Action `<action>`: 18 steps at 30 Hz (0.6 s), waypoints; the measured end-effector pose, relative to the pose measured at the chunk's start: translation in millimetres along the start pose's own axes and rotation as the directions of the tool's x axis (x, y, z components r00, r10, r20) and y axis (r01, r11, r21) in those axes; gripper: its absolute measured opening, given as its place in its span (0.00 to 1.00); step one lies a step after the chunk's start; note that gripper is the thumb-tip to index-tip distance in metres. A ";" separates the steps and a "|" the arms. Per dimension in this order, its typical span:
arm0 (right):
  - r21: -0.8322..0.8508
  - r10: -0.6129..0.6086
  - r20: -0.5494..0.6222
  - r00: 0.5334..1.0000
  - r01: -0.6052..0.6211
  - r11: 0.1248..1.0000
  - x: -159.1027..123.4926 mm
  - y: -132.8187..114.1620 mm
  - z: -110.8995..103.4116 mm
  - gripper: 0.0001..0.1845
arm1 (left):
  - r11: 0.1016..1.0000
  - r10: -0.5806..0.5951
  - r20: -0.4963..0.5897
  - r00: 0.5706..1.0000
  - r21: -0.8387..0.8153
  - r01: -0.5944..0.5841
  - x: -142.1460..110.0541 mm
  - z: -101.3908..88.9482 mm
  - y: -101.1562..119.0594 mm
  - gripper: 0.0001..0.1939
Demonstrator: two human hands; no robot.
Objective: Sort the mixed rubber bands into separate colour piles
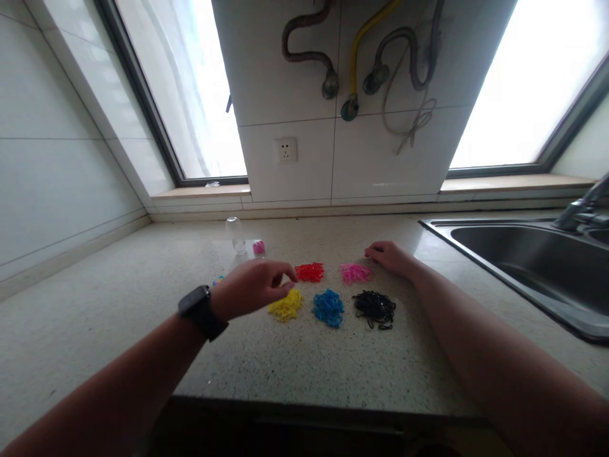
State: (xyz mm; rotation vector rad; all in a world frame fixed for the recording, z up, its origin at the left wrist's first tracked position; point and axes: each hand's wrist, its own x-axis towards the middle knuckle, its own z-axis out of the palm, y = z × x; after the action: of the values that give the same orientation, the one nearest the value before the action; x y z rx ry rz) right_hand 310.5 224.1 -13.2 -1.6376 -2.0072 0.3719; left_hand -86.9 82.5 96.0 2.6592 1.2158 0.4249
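Observation:
My left hand (259,285), with a black watch (197,308) on its wrist, hovers beside the red rubber bands (309,272) and over the edge of the yellow rubber bands (286,307). Its thumb and index finger bend together in a pinch; whatever is between them is too small to make out. My right hand (387,255) rests on the counter just beyond the pink rubber bands (356,273), fingers loosely stretched and holding nothing visible. Blue rubber bands (328,308) and black rubber bands (375,307) lie in separate heaps nearer me. Multicoloured bits (219,280) show partly behind my left hand.
A clear bottle (236,236) stands behind my left hand, with a pink cap (258,247) beside it. The speckled counter (285,362) ends at a front edge near me. To the right is a steel sink (514,273) with a faucet (583,206). A wall socket (286,150) faces me.

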 end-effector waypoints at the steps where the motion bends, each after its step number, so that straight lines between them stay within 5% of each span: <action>1: 0.003 0.000 0.001 1.000 0.000 1.000 0.3 0.4 0.1 0.20 | 0.994 -0.102 -0.001 0.995 0.049 0.102 1.0 -4.2 -18.2 0.14; 3: 0.014 0.003 0.005 1.000 -0.003 1.000 1.0 1.4 0.3 0.20 | 0.956 -0.265 -0.025 0.964 0.122 0.266 0.8 -9.8 -55.5 0.16; 8: 0.020 0.014 -0.003 1.000 -0.014 1.000 3.1 4.5 1.0 0.20 | 0.869 -0.459 -0.044 0.887 0.184 0.459 -8.2 -13.3 -124.8 0.19; 14: 0.018 0.003 0.003 1.000 -0.003 1.000 2.5 3.6 0.2 0.19 | 0.793 -0.589 0.055 0.806 0.230 0.564 -15.1 -6.6 -150.0 0.19; 18: 0.016 0.014 0.002 1.000 -0.014 1.000 2.0 2.1 -0.4 0.20 | 0.782 -0.608 0.091 0.789 0.243 0.574 -15.2 -4.6 -151.8 0.19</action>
State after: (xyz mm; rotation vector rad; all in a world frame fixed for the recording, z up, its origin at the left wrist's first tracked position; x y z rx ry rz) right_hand 312.1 226.5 -13.5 -1.6427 -1.9900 0.3944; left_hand -205.3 169.4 54.4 2.2045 2.0204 -0.0310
